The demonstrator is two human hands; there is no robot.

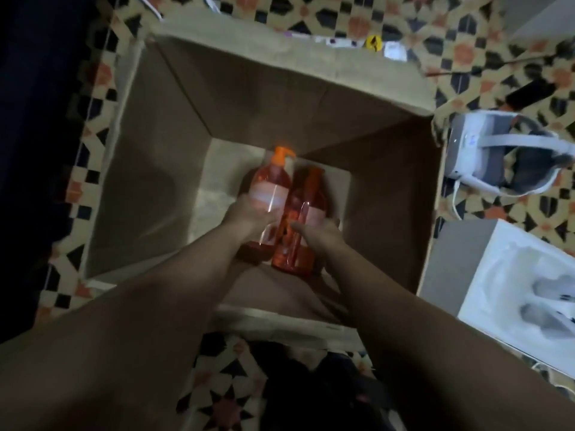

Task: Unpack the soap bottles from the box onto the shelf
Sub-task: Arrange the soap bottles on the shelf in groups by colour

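Two orange soap bottles lie side by side deep inside a large open cardboard box [174, 126] on a tiled floor. The left bottle [270, 185] has an orange pump top pointing away from me and a pale label. My left hand [249, 217] grips this bottle around its lower body. The right bottle [303, 197] lies beside it, its top hidden. My right hand [317, 236] holds the right bottle near its base, thumb over the front. Both forearms reach down into the box. No shelf is in view.
The box flaps stand open on all sides. A white headset [504, 154] with a strap and cable lies on the floor right of the box. A white box with a moulded insert [522, 284] sits at the lower right. Small items lie on the floor beyond the box.
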